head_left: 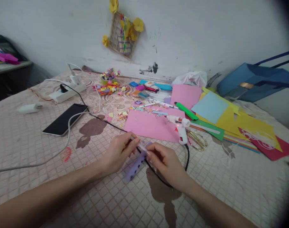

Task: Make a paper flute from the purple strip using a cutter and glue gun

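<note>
Between the fingertips of both hands runs a slim, pale, translucent stick-like piece [142, 147]; its exact kind is unclear. My left hand [118, 151] pinches its far end with thumb and forefinger. At the near end, my right hand [167, 161] is closed on it too, fingers curled. Directly beneath lies a purple strip [134, 167] with dark marks along one edge, partly covered by the right hand. A black cord [104, 120] passes under the hands. Beyond them is a pink sheet [149, 126], with a white glue gun [181, 130] at its right edge, its small light red.
Gold-handled scissors [198, 140] lie beside the glue gun. Coloured sheets [213, 107] and a green marker-like tube [186, 110] are at right. A phone [66, 119], power strip [68, 92] and white cable [69, 126] occupy the left. Paper scraps [108, 88] cluster at the back.
</note>
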`<state>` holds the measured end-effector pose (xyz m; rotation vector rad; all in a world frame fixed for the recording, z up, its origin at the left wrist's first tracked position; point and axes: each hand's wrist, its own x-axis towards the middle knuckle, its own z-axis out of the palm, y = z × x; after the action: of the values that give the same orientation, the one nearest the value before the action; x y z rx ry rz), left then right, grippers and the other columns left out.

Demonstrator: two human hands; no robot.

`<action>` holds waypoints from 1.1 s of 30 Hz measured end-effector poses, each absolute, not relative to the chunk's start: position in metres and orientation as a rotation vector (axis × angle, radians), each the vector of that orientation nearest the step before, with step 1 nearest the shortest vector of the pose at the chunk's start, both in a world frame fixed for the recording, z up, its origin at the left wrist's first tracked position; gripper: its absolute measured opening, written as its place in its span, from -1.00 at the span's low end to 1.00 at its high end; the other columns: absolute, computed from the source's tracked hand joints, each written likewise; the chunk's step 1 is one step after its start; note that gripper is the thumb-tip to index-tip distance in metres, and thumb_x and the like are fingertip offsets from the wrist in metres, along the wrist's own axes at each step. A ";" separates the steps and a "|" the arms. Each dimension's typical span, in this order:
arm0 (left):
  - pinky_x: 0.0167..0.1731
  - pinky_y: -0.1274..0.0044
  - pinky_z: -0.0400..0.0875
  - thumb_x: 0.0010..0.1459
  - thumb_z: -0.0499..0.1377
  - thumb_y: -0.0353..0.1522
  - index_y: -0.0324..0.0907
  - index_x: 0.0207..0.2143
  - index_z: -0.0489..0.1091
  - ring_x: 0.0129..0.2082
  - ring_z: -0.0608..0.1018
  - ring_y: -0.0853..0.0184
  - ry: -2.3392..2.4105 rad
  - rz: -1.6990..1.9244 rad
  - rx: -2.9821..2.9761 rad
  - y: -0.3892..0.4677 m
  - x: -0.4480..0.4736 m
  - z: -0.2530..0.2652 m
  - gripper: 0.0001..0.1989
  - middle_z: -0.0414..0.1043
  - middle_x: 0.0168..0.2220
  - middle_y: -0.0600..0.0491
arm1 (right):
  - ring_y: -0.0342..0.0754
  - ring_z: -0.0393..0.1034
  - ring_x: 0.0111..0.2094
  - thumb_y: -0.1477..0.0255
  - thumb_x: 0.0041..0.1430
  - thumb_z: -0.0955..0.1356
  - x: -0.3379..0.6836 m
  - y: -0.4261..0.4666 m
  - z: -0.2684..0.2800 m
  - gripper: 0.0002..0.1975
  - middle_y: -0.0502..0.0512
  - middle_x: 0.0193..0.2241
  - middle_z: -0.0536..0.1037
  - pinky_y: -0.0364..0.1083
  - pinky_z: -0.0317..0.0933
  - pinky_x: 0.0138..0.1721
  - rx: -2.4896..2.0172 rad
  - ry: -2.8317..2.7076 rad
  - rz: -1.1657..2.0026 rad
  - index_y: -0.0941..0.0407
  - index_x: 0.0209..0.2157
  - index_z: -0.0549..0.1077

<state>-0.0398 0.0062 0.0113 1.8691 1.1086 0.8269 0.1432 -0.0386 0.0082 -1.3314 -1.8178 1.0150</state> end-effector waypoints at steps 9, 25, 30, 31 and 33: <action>-0.59 0.63 0.18 0.23 -0.02 -0.17 -0.23 -0.49 0.33 -0.62 0.31 0.47 1.074 0.789 1.788 0.014 -0.041 0.009 -0.63 0.29 -0.61 0.14 | -0.20 0.19 -0.56 0.41 0.24 0.21 0.144 -0.039 0.006 -0.85 -0.06 -0.53 0.34 -0.20 0.08 -0.52 -1.301 -1.749 1.149 0.11 -0.34 0.38; -0.27 0.52 0.40 0.25 0.00 -0.27 -0.31 -0.28 0.36 -0.38 0.47 0.40 1.319 1.220 1.539 0.152 -0.075 0.025 -0.73 0.41 -0.38 0.05 | -0.19 0.21 -0.58 0.34 0.20 0.24 0.160 -0.030 0.000 -0.80 -0.03 -0.55 0.39 -0.20 0.11 -0.55 -1.307 -1.683 1.015 0.15 -0.33 0.43; -0.15 0.32 0.42 0.23 0.08 -0.25 -0.27 -0.04 0.33 -0.11 0.46 0.17 1.460 1.175 1.791 0.175 -0.067 0.018 -0.68 0.35 -0.06 -0.01 | -0.19 0.21 -0.59 0.35 0.21 0.24 0.164 -0.028 0.001 -0.79 -0.03 -0.57 0.40 -0.20 0.11 -0.57 -1.311 -1.697 0.977 0.14 -0.36 0.45; -0.15 0.31 0.42 0.22 0.10 -0.27 -0.24 -0.02 0.30 -0.11 0.46 0.20 1.487 1.181 1.852 0.175 -0.065 0.019 -0.67 0.34 -0.03 -0.04 | -0.20 0.21 -0.59 0.36 0.21 0.24 0.166 -0.027 0.001 -0.80 -0.03 -0.56 0.40 -0.21 0.12 -0.57 -1.314 -1.696 0.966 0.14 -0.35 0.45; -0.15 0.30 0.42 0.22 0.10 -0.28 -0.23 0.00 0.28 -0.12 0.46 0.24 1.515 1.186 1.973 0.168 -0.063 0.020 -0.67 0.33 -0.02 -0.07 | -0.21 0.22 -0.59 0.37 0.21 0.24 0.171 -0.024 -0.001 -0.81 -0.03 -0.54 0.41 -0.21 0.14 -0.57 -1.321 -1.693 0.929 0.14 -0.33 0.45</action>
<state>-0.0629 0.1681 0.0205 1.9732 1.5155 1.1857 0.1708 -0.0242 -0.0007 -1.3205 -1.6926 0.9288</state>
